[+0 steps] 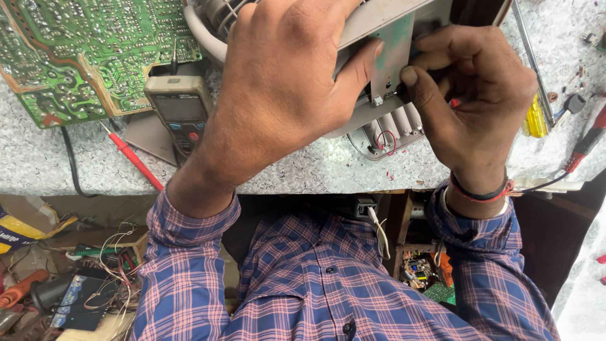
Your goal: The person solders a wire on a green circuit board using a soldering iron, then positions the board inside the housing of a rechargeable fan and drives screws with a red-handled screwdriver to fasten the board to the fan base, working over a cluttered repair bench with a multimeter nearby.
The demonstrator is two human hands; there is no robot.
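Head view, top centre of the frame: left hand (278, 88) clamped over a grey plastic casing (385, 123), thumb pressed against a small greenish board (392, 53) standing up from it. Right hand (473, 95) closed at the board's right edge, fingertips pinched together on something too small and hidden to name. Casing resting on the near edge of the speckled counter (303, 167), tilted, ribbed slots and a loop of red wire showing at its lower end. Probably light and stiff, thin-walled plastic, likely to flex or crack if squeezed hard; best gripped broadly across the body, as the left hand does. Board likely fragile, better held by its edges than its face. Casing pale grey, rounded, a little scuffed; board dull green with a worn, patchy surface. Upper left: large green circuit board (88, 57) lying flat, solder side up. Just beside it, a beige multimeter (180, 107), and a red probe (136, 161) slanting toward the counter's edge. Right of the hands: a yellow-handled screwdriver (535, 117) and a red-handled tool (587, 142). Below the counter: blue and pink plaid shirt (303, 278), and at lower left a clutter of wires and parts.
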